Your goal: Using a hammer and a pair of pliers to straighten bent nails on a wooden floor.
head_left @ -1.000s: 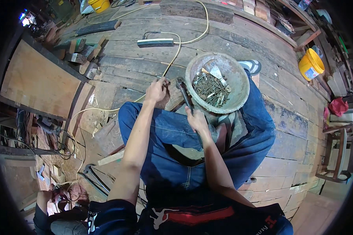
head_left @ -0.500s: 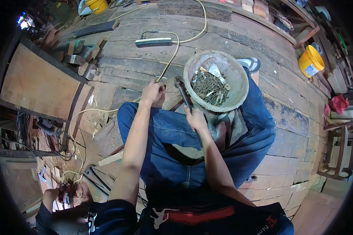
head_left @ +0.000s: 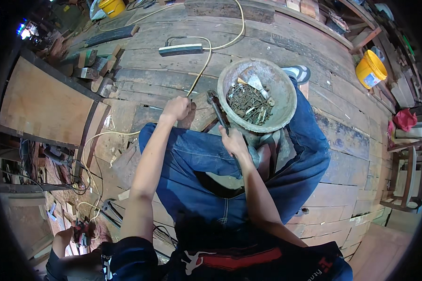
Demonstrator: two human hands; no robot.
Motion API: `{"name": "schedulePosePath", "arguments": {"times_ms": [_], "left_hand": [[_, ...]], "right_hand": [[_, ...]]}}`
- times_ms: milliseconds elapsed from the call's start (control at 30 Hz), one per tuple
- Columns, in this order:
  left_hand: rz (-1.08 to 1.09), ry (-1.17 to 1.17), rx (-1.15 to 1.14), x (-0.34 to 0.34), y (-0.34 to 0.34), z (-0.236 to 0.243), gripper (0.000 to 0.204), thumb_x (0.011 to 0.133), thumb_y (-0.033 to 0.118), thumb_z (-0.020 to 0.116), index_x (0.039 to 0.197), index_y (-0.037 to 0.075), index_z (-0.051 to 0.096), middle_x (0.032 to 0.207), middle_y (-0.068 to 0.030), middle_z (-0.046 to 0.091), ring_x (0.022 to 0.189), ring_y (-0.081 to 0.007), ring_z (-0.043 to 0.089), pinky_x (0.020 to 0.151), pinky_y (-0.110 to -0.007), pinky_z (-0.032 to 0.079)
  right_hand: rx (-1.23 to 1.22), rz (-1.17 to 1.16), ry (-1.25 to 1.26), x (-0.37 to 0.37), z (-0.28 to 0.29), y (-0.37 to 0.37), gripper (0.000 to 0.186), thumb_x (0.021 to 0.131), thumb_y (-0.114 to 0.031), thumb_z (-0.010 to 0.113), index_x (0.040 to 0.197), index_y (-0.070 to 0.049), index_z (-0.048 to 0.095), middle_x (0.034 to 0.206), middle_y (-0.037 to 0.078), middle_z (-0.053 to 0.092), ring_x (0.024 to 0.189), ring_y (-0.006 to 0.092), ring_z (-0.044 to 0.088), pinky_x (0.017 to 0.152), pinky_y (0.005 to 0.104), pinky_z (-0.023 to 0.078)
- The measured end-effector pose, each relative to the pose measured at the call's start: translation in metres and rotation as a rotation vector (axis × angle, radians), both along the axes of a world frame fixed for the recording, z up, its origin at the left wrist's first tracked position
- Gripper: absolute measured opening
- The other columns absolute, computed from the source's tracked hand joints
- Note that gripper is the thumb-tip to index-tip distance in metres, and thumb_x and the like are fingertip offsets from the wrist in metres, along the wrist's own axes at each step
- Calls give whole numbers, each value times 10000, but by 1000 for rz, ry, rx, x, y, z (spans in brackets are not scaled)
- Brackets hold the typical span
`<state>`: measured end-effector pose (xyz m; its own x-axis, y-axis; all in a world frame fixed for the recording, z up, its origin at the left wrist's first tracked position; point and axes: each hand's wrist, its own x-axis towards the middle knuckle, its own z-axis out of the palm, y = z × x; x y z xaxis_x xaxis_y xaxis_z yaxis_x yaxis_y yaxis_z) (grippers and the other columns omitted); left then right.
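Note:
My right hand (head_left: 233, 141) is wrapped round the dark handle of a hammer (head_left: 219, 112). The hammer's head rests low beside the left rim of a round basin (head_left: 286, 112). Inside that basin lies a heap of rusty nails (head_left: 248, 108), with a whitish flat piece (head_left: 256, 84) on top. My left hand (head_left: 176, 109) is closed at the edge of a wooden block (head_left: 198, 111), left of the hammer. Its fingertips are turned away, so I cannot make out what they pinch. My crossed legs in blue jeans (head_left: 201, 152) frame the basin.
A power strip (head_left: 180, 49) with a pale cable lies ahead on the plank floor. Yellow buckets (head_left: 371, 69) stand at the right and far left. Wood offcuts (head_left: 89, 70) and a framed panel (head_left: 47, 100) lie left. Another person's hand (head_left: 63, 239) holds a red tool at lower left.
My left hand and forearm have shifted slightly left. My right hand keeps its hold on the hammer, nearly still. The view has moved a little.

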<state>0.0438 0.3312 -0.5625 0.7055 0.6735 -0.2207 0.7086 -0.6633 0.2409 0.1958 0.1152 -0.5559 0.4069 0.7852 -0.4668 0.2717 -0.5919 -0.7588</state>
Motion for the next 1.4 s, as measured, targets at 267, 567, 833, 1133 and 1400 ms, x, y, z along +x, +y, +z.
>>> {"name": "schedulePosePath", "arguments": {"times_ms": [267, 567, 833, 1133, 1400], "left_hand": [[-21, -204, -61, -17, -5, -7, 142, 722, 127, 702, 853, 71, 697, 861, -146, 694, 844, -324, 674, 740, -423, 537], [-24, -272, -160, -15, 4, -20, 180, 663, 57, 733, 834, 37, 681, 815, -137, 690, 778, -296, 680, 693, -376, 533], [0, -255, -188, -13, 4, -20, 131, 675, 55, 736, 799, 39, 698, 807, -143, 687, 773, -294, 681, 695, -378, 534], [56, -266, -177, -9, 1, -16, 116, 717, 73, 708, 829, 45, 691, 826, -132, 700, 792, -286, 687, 699, -379, 536], [6, -295, -171, -13, 3, -20, 158, 692, 75, 727, 838, 47, 672, 831, -133, 688, 795, -279, 684, 697, -378, 537]], "right_hand": [[-23, 8, 5, 0, -3, 0, 662, 980, -488, 439, 565, 25, 497, 408, 109, 472, 345, 234, 537, 356, 386, 423], [-23, -18, 24, 0, 3, 0, 693, 968, -474, 458, 566, 86, 533, 447, 173, 527, 374, 282, 573, 395, 417, 468], [-6, 7, 19, 0, -3, 0, 633, 983, -479, 445, 588, 14, 478, 416, 107, 470, 342, 237, 529, 353, 385, 412], [-23, -2, 5, 0, -1, 1, 625, 983, -469, 447, 591, 17, 482, 412, 109, 466, 338, 228, 527, 350, 383, 412], [-50, -10, 28, 1, -3, 1, 633, 981, -469, 450, 586, 24, 494, 415, 106, 470, 343, 232, 534, 352, 384, 417]]}}
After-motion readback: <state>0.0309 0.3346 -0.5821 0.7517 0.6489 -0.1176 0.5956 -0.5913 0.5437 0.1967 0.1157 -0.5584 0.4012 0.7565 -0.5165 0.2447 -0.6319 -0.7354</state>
